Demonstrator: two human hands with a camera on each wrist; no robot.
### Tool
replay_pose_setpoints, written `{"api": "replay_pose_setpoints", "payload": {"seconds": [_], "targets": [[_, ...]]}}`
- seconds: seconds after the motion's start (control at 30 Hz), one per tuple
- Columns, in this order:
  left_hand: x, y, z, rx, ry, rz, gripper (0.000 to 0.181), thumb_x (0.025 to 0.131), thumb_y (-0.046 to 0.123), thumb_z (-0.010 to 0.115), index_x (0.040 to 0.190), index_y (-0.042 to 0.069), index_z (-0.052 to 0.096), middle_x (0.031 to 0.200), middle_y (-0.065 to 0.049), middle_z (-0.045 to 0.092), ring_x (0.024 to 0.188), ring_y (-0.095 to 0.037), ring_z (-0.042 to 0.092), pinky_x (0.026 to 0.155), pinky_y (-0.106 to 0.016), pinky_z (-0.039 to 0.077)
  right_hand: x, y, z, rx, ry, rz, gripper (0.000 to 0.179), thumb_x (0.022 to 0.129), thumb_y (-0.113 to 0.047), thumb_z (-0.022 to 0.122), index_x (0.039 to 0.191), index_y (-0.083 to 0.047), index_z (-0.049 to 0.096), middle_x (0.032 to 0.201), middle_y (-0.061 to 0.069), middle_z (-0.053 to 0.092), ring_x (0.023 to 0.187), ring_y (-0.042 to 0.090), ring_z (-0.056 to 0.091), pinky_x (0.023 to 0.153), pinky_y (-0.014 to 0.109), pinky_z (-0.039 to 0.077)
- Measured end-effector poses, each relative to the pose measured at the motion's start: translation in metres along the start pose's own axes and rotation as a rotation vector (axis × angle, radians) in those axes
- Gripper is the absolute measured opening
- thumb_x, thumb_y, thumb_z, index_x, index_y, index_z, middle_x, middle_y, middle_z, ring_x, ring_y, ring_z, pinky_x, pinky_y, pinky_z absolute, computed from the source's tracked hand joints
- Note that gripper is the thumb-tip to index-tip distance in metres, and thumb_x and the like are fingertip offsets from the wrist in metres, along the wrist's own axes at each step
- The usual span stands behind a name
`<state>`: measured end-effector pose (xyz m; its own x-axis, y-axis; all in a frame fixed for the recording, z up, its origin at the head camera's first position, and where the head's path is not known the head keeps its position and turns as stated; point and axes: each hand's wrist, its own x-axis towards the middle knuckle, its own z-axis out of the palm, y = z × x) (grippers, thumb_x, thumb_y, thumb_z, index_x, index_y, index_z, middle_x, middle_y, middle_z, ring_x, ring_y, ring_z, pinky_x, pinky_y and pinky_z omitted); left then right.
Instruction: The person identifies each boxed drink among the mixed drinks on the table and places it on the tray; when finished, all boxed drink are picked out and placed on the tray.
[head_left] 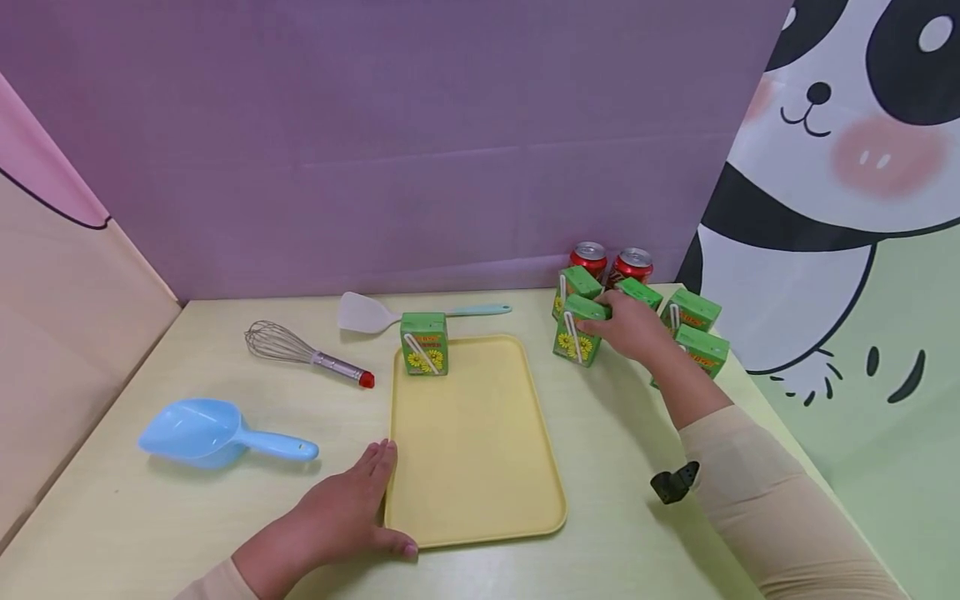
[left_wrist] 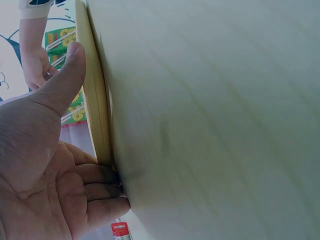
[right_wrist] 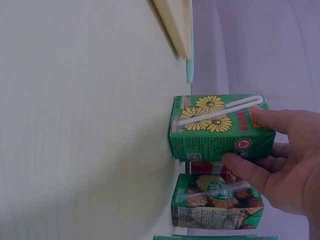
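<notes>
My right hand (head_left: 636, 329) pinches the upper part of a green juice box (right_wrist: 210, 142) with yellow flowers and a white straw on its front. That box stands upright, right of the yellow tray (head_left: 472, 450). On the tray's far left corner sits another green juice box (head_left: 425, 354), also upright. My left hand (head_left: 337, 512) lies along the tray's left edge, fingers extended, with the thumb by the near left corner. In the left wrist view its fingers (left_wrist: 102, 192) touch the tray's side.
Several green juice boxes (head_left: 693, 310) and two red cans (head_left: 632, 265) cluster at the back right. Left of the tray lie a whisk (head_left: 315, 354) and a blue scoop (head_left: 202, 433). Behind it lies a spatula (head_left: 367, 315). A purple backdrop (head_left: 375, 150) borders the table's far edge.
</notes>
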<state>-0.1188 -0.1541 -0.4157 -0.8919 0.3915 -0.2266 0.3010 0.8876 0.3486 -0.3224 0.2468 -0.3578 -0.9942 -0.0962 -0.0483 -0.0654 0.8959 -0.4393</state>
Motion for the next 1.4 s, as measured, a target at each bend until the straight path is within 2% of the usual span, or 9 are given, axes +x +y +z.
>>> {"api": "replay_pose_setpoints", "payload": {"seconds": [0.13,0.4,0.47,0.67,0.7,0.87,1.0,1.4], "targets": [[0.0,-0.001,0.001,0.001,0.009,0.009,0.127,0.065,0.072,0.075,0.153,-0.004,0.024,0.159,-0.022,0.026,0.148,-0.034,0.026,0.109,-0.051,0.039,-0.001,-0.007,-0.001,0.038,0.007,-0.015,0.071,0.091,-0.046,0.066,0.144,-0.003,0.044,0.142,0.02,0.05,0.126,0.04,0.048,0.104,0.059,0.04],[0.0,-0.001,0.001,0.004,0.005,0.01,0.128,0.064,0.073,0.074,0.153,-0.004,0.024,0.159,-0.022,0.026,0.148,-0.034,0.026,0.109,-0.051,0.04,-0.002,-0.033,-0.004,0.086,0.021,-0.106,0.063,0.092,-0.037,0.068,0.142,-0.005,0.047,0.14,0.017,0.053,0.123,0.036,0.051,0.103,0.056,0.042],[0.0,-0.001,0.001,0.003,0.002,0.007,0.128,0.064,0.074,0.074,0.153,-0.004,0.024,0.16,-0.021,0.025,0.148,-0.034,0.025,0.11,-0.051,0.039,-0.001,-0.04,-0.002,0.091,0.023,-0.13,0.062,0.092,-0.035,0.068,0.142,-0.004,0.048,0.14,0.018,0.052,0.123,0.036,0.051,0.106,0.058,0.038],[0.0,-0.002,0.001,-0.002,0.002,0.012,0.127,0.065,0.072,0.074,0.153,-0.004,0.024,0.16,-0.021,0.025,0.148,-0.034,0.025,0.11,-0.051,0.038,0.002,-0.058,0.01,0.147,0.011,-0.19,0.053,0.092,-0.03,0.07,0.136,-0.006,0.053,0.129,0.014,0.056,0.107,0.03,0.056,0.096,0.05,0.045],[0.0,-0.001,0.001,-0.002,0.003,0.013,0.127,0.065,0.072,0.075,0.153,-0.005,0.024,0.16,-0.021,0.025,0.148,-0.035,0.025,0.11,-0.051,0.038,0.002,-0.061,0.013,0.16,0.007,-0.2,0.053,0.092,-0.03,0.07,0.136,-0.006,0.053,0.129,0.014,0.056,0.106,0.03,0.056,0.092,0.047,0.048],[0.0,-0.001,0.001,0.0,0.002,0.012,0.127,0.065,0.072,0.074,0.153,-0.005,0.024,0.16,-0.021,0.024,0.148,-0.035,0.025,0.11,-0.051,0.038,0.001,-0.076,0.023,0.174,0.005,-0.259,0.053,0.091,-0.028,0.071,0.135,-0.004,0.054,0.132,0.014,0.054,0.107,0.029,0.055,0.091,0.045,0.048],[0.0,-0.001,0.001,0.001,0.001,0.01,0.127,0.065,0.073,0.074,0.153,-0.005,0.024,0.16,-0.021,0.024,0.148,-0.035,0.025,0.11,-0.051,0.038,0.001,-0.085,0.031,0.173,0.006,-0.296,0.052,0.09,-0.027,0.073,0.133,-0.004,0.056,0.128,0.015,0.056,0.105,0.029,0.056,0.09,0.044,0.048],[0.0,0.0,-0.001,-0.002,-0.012,0.007,0.128,0.065,0.073,0.074,0.153,-0.004,0.023,0.16,-0.021,0.023,0.149,-0.034,0.024,0.111,-0.051,0.038,0.007,-0.092,0.051,0.175,-0.067,-0.31,0.052,0.092,-0.028,0.07,0.136,-0.006,0.054,0.134,0.015,0.053,0.111,0.032,0.055,0.096,0.046,0.047]]}}
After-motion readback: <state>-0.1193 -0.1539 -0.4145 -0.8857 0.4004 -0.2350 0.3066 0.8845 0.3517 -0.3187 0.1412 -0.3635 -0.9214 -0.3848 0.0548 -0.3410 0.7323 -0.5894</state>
